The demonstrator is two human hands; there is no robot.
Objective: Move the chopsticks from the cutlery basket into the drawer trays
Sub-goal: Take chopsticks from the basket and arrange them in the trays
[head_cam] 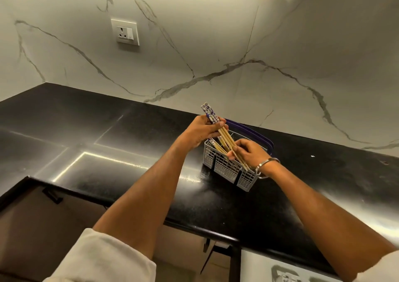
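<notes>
A grey plastic cutlery basket (226,169) with a purple handle stands on the black countertop, near the marble wall. A bundle of bamboo chopsticks (224,138) with blue-and-white patterned tops slants above it. My left hand (199,130) grips the bundle near its patterned upper end. My right hand (248,152), with a metal bangle on the wrist, pinches the lower tips over the basket. A few more chopsticks (216,145) still stand inside the basket's left compartment. No drawer tray shows in this view.
The glossy black countertop (108,141) stretches left and right of the basket. A wall socket (125,31) sits on the marble backsplash. Below the counter edge at the left is a brown cabinet front (32,227) with a dark handle (53,195).
</notes>
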